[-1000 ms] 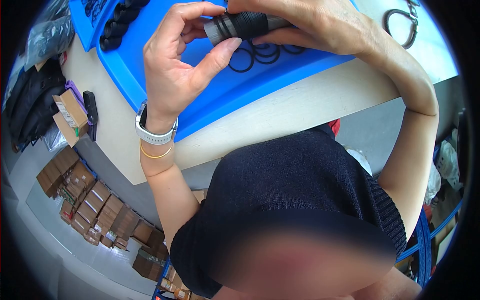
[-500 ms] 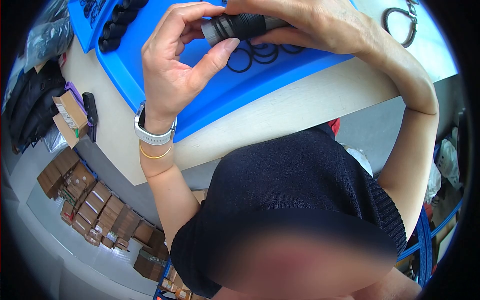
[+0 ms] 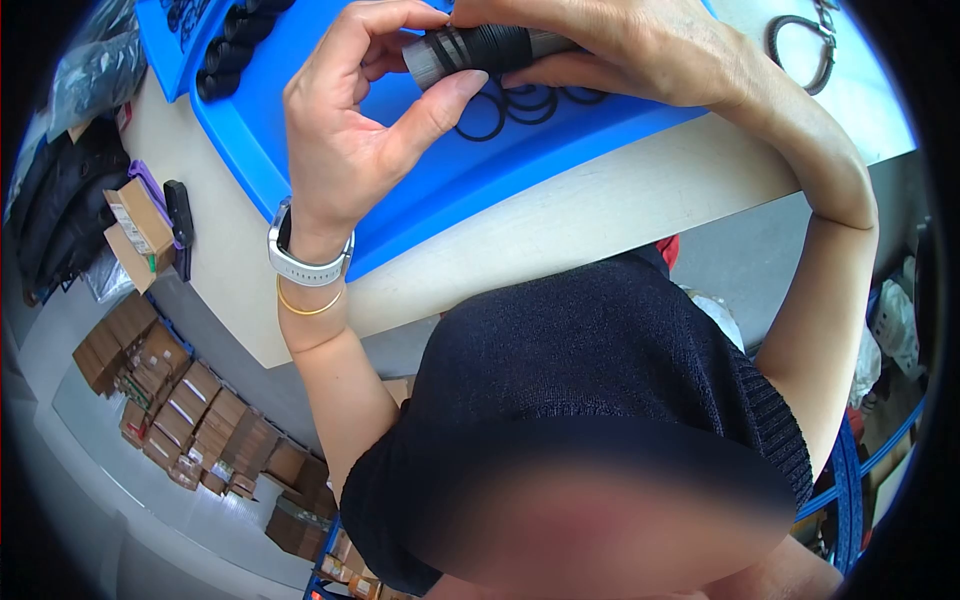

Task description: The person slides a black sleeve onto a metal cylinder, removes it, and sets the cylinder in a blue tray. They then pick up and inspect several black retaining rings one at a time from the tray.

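Note:
Across the top of the view I hold a grey cylinder (image 3: 427, 66) level, with black rubber rings (image 3: 497, 50) packed closely around its middle. A few separate black bands circle it nearer its left end. My left hand (image 3: 365, 125) curls around that left end, thumb below and fingers above, touching the cylinder near the loose bands. My right hand (image 3: 640, 50) grips the right part from above, its thumb underneath; its other fingertips are partly hidden. Below the cylinder, several loose black rings (image 3: 480, 117) lie in a blue tray (image 3: 430, 195).
A smaller blue tray (image 3: 165, 55) with black rings stands at the upper left, beside a row of black cylindrical pieces (image 3: 225, 58). A black cord loop (image 3: 822, 70) lies on the table (image 3: 600, 200) at right. An opened carton (image 3: 140, 225) sits off the left edge.
My left thumb has shifted slightly right along the cylinder. The bands near its left end now show wider grey gaps between them. My right hand stays about where it was.

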`<state>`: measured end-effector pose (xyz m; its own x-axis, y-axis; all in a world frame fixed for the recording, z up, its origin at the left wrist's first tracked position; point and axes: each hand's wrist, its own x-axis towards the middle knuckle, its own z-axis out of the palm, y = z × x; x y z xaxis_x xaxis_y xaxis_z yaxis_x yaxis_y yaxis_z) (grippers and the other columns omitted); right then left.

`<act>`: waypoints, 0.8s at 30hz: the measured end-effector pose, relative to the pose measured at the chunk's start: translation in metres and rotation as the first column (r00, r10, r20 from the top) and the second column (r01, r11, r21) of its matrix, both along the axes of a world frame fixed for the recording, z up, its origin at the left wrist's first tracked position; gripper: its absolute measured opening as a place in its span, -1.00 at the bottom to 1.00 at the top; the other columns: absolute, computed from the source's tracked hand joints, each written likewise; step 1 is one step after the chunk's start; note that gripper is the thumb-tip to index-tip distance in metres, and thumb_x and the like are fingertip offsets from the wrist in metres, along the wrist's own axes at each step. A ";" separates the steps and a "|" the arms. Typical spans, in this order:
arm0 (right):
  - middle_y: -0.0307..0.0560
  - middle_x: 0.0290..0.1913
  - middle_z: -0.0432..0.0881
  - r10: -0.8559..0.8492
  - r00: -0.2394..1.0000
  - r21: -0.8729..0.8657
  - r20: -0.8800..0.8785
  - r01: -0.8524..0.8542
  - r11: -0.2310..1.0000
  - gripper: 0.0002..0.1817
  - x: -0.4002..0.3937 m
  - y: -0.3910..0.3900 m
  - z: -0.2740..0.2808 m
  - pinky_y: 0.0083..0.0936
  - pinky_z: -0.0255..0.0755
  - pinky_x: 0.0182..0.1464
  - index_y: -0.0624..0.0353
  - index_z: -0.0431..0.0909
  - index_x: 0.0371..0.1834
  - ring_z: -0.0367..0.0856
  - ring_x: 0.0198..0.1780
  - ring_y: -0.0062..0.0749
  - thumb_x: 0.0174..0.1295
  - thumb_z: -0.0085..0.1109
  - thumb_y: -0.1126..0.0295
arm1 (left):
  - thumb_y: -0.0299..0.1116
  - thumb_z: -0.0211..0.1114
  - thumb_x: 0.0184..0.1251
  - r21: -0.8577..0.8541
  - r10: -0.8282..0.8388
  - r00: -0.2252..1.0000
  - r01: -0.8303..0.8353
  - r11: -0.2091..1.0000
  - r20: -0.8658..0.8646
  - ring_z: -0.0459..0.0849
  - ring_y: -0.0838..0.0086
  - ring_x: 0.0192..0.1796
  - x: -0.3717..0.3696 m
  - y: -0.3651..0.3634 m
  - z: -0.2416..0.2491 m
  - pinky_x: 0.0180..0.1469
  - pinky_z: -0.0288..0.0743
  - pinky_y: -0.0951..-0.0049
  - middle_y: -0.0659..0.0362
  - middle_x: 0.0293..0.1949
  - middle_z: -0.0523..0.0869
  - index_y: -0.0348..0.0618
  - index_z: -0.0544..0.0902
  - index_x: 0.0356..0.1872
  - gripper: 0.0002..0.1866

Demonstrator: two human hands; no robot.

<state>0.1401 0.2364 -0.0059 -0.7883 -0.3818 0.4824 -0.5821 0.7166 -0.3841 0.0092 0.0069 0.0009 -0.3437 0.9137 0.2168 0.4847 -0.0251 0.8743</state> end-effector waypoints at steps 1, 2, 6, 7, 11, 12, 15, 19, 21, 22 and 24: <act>-0.14 -0.40 0.63 0.004 1.000 -0.026 -0.009 -0.004 1.000 -0.51 0.000 0.001 -0.004 -0.37 0.58 -0.45 0.19 0.47 0.08 0.72 -0.42 -0.29 0.18 0.46 0.26 | -0.61 0.49 0.27 -0.008 0.002 1.000 -0.002 1.000 -0.009 0.68 0.34 0.20 0.000 0.000 0.000 0.33 0.56 0.35 0.00 0.17 0.66 -0.38 0.55 0.19 -0.53; -0.13 -0.40 0.63 0.007 1.000 -0.053 -0.019 -0.008 0.999 -0.51 0.000 0.002 -0.006 -0.38 0.58 -0.45 0.19 0.47 0.09 0.72 -0.42 -0.29 0.18 0.46 0.25 | -0.62 0.48 0.27 -0.015 0.003 1.000 -0.003 1.000 -0.019 0.68 0.34 0.20 0.000 -0.001 0.000 0.33 0.56 0.36 0.00 0.17 0.66 -0.38 0.55 0.18 -0.53; -0.13 -0.38 0.65 -0.005 1.000 0.027 0.004 0.005 1.000 -0.51 0.000 0.000 0.002 -0.38 0.59 -0.44 0.19 0.47 0.08 0.72 -0.40 -0.29 0.18 0.47 0.27 | -0.63 0.46 0.28 -0.003 0.008 1.000 -0.008 1.000 0.000 0.69 0.35 0.20 0.001 -0.001 0.000 0.32 0.56 0.37 0.00 0.16 0.66 -0.39 0.54 0.20 -0.53; -0.13 -0.37 0.65 -0.001 1.000 -0.010 0.010 0.001 1.000 -0.52 0.000 0.000 0.002 -0.38 0.59 -0.43 0.19 0.47 0.08 0.73 -0.39 -0.28 0.18 0.47 0.28 | -0.63 0.45 0.28 -0.011 0.018 1.000 -0.018 1.000 0.002 0.68 0.36 0.19 0.002 -0.001 0.000 0.31 0.56 0.38 0.01 0.15 0.66 -0.40 0.54 0.21 -0.53; -0.12 -0.35 0.67 0.000 0.999 -0.089 0.047 0.004 0.996 -0.53 0.000 0.000 0.002 -0.37 0.60 -0.42 0.19 0.46 0.07 0.74 -0.37 -0.25 0.18 0.46 0.30 | -0.61 0.44 0.30 -0.051 0.009 0.999 -0.012 0.999 -0.050 0.68 0.38 0.17 0.000 -0.002 0.002 0.29 0.56 0.40 0.03 0.11 0.65 -0.43 0.54 0.24 -0.51; -0.12 -0.35 0.67 -0.001 0.999 -0.089 0.047 0.005 0.996 -0.53 0.000 0.000 0.002 -0.37 0.60 -0.42 0.19 0.46 0.07 0.74 -0.37 -0.25 0.18 0.46 0.30 | -0.61 0.44 0.30 -0.051 0.009 0.999 -0.011 0.999 -0.050 0.68 0.38 0.17 0.001 -0.002 0.002 0.29 0.56 0.40 0.03 0.11 0.65 -0.43 0.54 0.24 -0.51; -0.13 -0.36 0.66 -0.003 0.999 -0.043 0.042 0.005 0.999 -0.54 0.000 0.001 0.000 -0.37 0.60 -0.42 0.19 0.46 0.05 0.73 -0.38 -0.25 0.19 0.46 0.29 | -0.61 0.44 0.30 -0.038 0.013 0.999 -0.015 0.999 -0.048 0.68 0.39 0.16 0.001 -0.001 0.002 0.28 0.56 0.41 0.03 0.11 0.64 -0.44 0.55 0.24 -0.52; -0.13 -0.37 0.65 0.007 1.000 -0.084 0.002 -0.006 0.996 -0.55 0.001 0.002 0.002 -0.37 0.60 -0.42 0.19 0.46 0.03 0.73 -0.38 -0.27 0.19 0.46 0.30 | -0.61 0.44 0.30 -0.020 -0.005 0.999 0.004 1.000 -0.051 0.68 0.37 0.16 0.000 0.000 0.002 0.28 0.56 0.40 0.03 0.13 0.63 -0.44 0.56 0.22 -0.53; -0.14 -0.38 0.64 0.003 0.998 -0.058 0.061 0.001 0.998 -0.56 0.001 0.001 0.005 -0.37 0.60 -0.42 0.19 0.46 0.03 0.72 -0.39 -0.27 0.19 0.46 0.30 | -0.61 0.44 0.30 -0.011 -0.014 0.998 0.013 1.000 -0.057 0.68 0.37 0.16 0.000 0.000 0.002 0.28 0.56 0.40 0.02 0.14 0.63 -0.43 0.56 0.21 -0.54; -0.14 -0.38 0.64 -0.001 0.999 -0.037 0.054 0.003 0.999 -0.56 0.001 0.001 0.004 -0.37 0.60 -0.42 0.19 0.46 0.02 0.72 -0.39 -0.28 0.19 0.46 0.29 | -0.61 0.44 0.30 -0.011 -0.015 0.999 0.015 1.000 -0.050 0.68 0.36 0.17 0.000 0.000 0.002 0.29 0.56 0.39 0.02 0.15 0.63 -0.43 0.56 0.21 -0.54; -0.14 -0.38 0.64 -0.005 0.999 -0.017 0.047 0.006 1.000 -0.56 0.000 0.001 0.000 -0.38 0.60 -0.43 0.20 0.46 0.02 0.72 -0.39 -0.28 0.19 0.45 0.29 | -0.61 0.44 0.30 -0.012 -0.017 0.999 0.016 1.000 -0.043 0.68 0.35 0.18 0.000 0.001 0.002 0.30 0.56 0.39 0.01 0.15 0.63 -0.43 0.57 0.20 -0.55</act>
<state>0.1405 0.2375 -0.0054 -0.8124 -0.3698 0.4509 -0.5593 0.7129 -0.4231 0.0095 0.0074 0.0027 -0.3190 0.9217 0.2206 0.5215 -0.0236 0.8529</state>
